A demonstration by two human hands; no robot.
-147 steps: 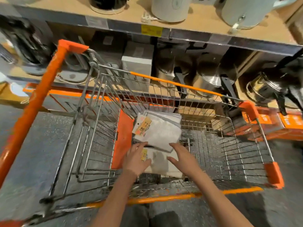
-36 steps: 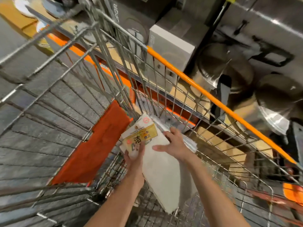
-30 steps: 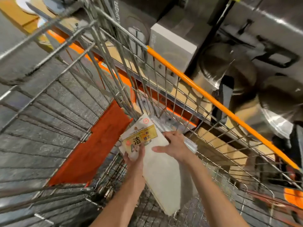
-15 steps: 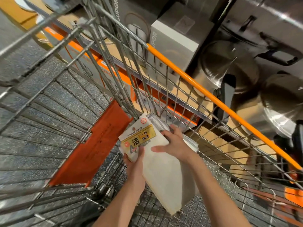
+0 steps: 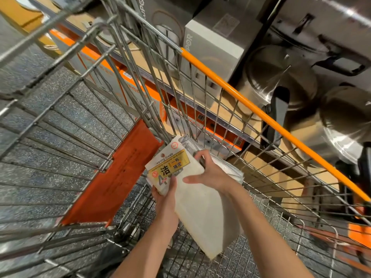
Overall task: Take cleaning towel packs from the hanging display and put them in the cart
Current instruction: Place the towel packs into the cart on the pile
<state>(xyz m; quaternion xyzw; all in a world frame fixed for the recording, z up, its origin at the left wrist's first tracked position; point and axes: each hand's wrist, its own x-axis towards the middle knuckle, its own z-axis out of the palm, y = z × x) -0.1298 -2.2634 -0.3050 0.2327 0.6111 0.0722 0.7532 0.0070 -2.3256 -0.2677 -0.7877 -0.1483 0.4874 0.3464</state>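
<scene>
A white cleaning towel pack [image 5: 202, 209] with a yellow label sits tilted inside the wire cart [image 5: 236, 109], its label end up against the orange seat flap [image 5: 118, 177]. My left hand [image 5: 166, 195] grips the pack's labelled end from below, thumb on the label. My right hand [image 5: 210, 173] rests on the pack's upper edge, fingers curled over it. Another pack in clear wrapping [image 5: 226, 167] lies behind, mostly hidden by my right hand. The hanging display is out of view.
The cart's orange-capped rim runs diagonally on the right. Beyond it, store shelves hold grey appliance boxes [image 5: 216, 49] and steel pots [image 5: 281, 77]. Speckled grey floor [image 5: 50, 125] shows through the cart's left side.
Since several seconds ago the view has dropped close into the cart and both hands have taken hold of the top pack. Over the last second the hands and pack have barely shifted.
</scene>
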